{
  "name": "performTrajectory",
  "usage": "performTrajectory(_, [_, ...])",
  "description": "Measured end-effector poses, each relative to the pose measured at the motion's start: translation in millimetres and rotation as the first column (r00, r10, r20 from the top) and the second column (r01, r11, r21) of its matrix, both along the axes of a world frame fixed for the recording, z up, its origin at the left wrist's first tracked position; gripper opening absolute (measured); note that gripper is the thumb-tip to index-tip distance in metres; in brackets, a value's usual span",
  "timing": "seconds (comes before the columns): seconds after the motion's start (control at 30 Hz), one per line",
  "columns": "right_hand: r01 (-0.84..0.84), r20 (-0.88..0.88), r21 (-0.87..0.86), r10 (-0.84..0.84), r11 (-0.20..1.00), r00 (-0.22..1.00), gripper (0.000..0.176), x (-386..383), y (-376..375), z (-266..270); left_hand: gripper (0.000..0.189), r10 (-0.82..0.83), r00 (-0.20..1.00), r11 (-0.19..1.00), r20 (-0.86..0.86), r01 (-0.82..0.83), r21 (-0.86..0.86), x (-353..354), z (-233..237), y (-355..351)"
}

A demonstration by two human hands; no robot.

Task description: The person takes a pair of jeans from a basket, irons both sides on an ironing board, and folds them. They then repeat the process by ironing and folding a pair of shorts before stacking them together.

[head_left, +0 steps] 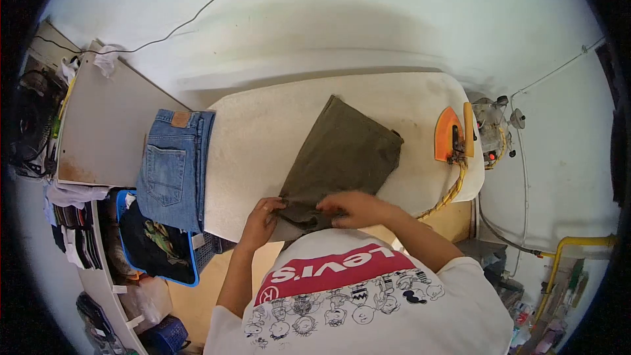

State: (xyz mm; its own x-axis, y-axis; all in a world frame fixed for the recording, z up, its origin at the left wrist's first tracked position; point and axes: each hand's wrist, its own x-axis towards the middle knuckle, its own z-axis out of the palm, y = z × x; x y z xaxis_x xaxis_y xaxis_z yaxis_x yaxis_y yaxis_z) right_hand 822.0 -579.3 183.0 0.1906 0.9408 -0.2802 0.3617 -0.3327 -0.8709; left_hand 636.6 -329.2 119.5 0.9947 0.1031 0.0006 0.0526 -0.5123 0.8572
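Observation:
An olive-green garment [348,151], which looks like a pair of shorts or folded trousers, lies slantwise on the pale padded ironing board [250,138]. Its near end is bunched up at the board's front edge, close to my shirt. There my left hand [261,223] pinches the left corner of the cloth between thumb and fingers. Across from it, my right hand [360,209] has its fingers curled on the bunched fabric at the right side. Between the two hands the cloth forms dark folds. The far end of the garment spreads flat toward the back of the board.
An iron with an orange plate [448,133] rests at the board's right end, its yellow-wrapped cord [453,190] hanging down. Folded blue jeans [169,167] lie over the left end. Below them stands a blue-rimmed basket [196,269] of dark clothes. A yellow pipe [559,256] runs at the right.

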Motion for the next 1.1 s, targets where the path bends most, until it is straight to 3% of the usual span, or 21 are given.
performTrajectory(0.03, [0.074,0.076,0.073,-0.079,0.995,0.994,0.032,18.9,2.7,-13.6,0.046,0.05,0.999,0.998,0.006,-0.05,-0.035,-4.6,-6.9,-0.9])
performTrajectory(0.1, [0.338,0.103,0.121,-0.351,0.933,0.931,0.028,67.4,8.9,-32.8,0.041,0.136,0.99,0.982,0.023,-0.131,-0.135,-5.9,-15.9,-4.2])
performTrajectory(0.17, [0.578,0.212,0.217,-0.616,0.787,0.759,0.023,113.1,20.4,-35.8,0.037,0.231,0.972,0.949,0.039,-0.216,-0.23,-4.3,-16.1,-8.9])
performTrajectory(0.23, [0.669,0.257,0.211,-0.701,0.713,0.666,0.025,161.9,34.1,-64.0,0.03,0.379,0.886,0.872,-0.266,-0.438,-0.218,5.9,-4.8,-14.7])
performTrajectory(0.27, [0.664,0.257,0.209,-0.696,0.718,0.671,0.025,177.5,43.6,-72.5,0.03,0.385,0.883,0.868,-0.268,-0.445,-0.219,8.6,-5.9,-17.5])
performTrajectory(0.33, [0.614,0.473,0.194,-0.622,0.765,0.625,0.028,196.4,65.0,-80.3,0.038,0.393,0.855,0.879,-0.339,-0.457,-0.136,13.0,-9.3,-22.3])
performTrajectory(0.37, [0.61,0.472,0.194,-0.619,0.768,0.628,0.028,199.8,73.8,-82.1,0.038,0.397,0.853,0.876,-0.339,-0.462,-0.135,14.8,-12.2,-25.2])
performTrajectory(0.43, [0.594,0.601,0.07,-0.509,0.801,0.616,0.03,204.1,87.8,-86.0,0.04,0.419,0.835,0.876,-0.356,-0.475,-0.083,17.2,-16.1,-30.7])
performTrajectory(0.57, [0.445,0.578,0.088,-0.41,0.891,0.706,0.03,224.2,95.2,-91.7,0.042,0.423,0.848,0.882,-0.319,-0.466,-0.068,20.7,-15.7,-31.7])
performTrajectory(0.63, [0.416,0.364,0.107,-0.425,0.903,0.829,0.03,233.3,94.6,-86.0,0.042,0.416,0.846,0.879,-0.334,-0.468,-0.092,22.1,-11.5,-33.0])
performTrajectory(0.67, [0.408,0.366,0.108,-0.418,0.906,0.831,0.03,238.0,96.0,-85.6,0.042,0.423,0.843,0.875,-0.332,-0.476,-0.092,22.8,-8.8,-33.4])
performTrajectory(0.73, [0.162,0.51,0.124,-0.203,0.979,0.836,0.033,245.8,97.6,-90.4,0.042,0.404,0.849,0.893,-0.341,-0.447,-0.055,22.9,-2.2,-33.4])
performTrajectory(0.77, [0.157,0.511,0.128,-0.201,0.979,0.836,0.033,250.3,96.6,-91.8,0.042,0.409,0.848,0.891,-0.337,-0.451,-0.053,21.5,-5.5,-33.1])
performTrajectory(0.87, [0.127,0.522,0.036,-0.127,0.991,0.843,0.031,249.6,89.7,-56.4,0.044,0.388,0.869,0.883,-0.308,-0.446,-0.144,12.9,-9.7,-30.7])
performTrajectory(0.97, [0.153,0.17,0.113,-0.171,0.982,0.97,0.027,254.9,58.6,21.4,0.037,0.365,0.886,0.876,-0.286,-0.431,-0.217,6.5,8.5,-20.9])
performTrajectory(1.0, [0.149,0.102,0.16,-0.166,0.976,0.981,0.026,255.7,44.8,50.5,0.032,0.345,0.924,0.906,-0.167,-0.374,-0.196,1.9,11.3,-9.5])
performTrajectory(1.07, [0.073,0.155,0.121,-0.092,0.99,0.984,0.024,248.8,26.6,109.5,0.025,0.332,0.943,0.929,0.024,-0.322,-0.18,6.8,36.6,2.4])
performTrajectory(1.1, [0.043,0.348,0.116,-0.081,0.992,0.934,0.022,244.8,18.5,139.5,0.024,0.345,0.934,0.927,0.094,-0.323,-0.192,17.9,68.8,10.7])
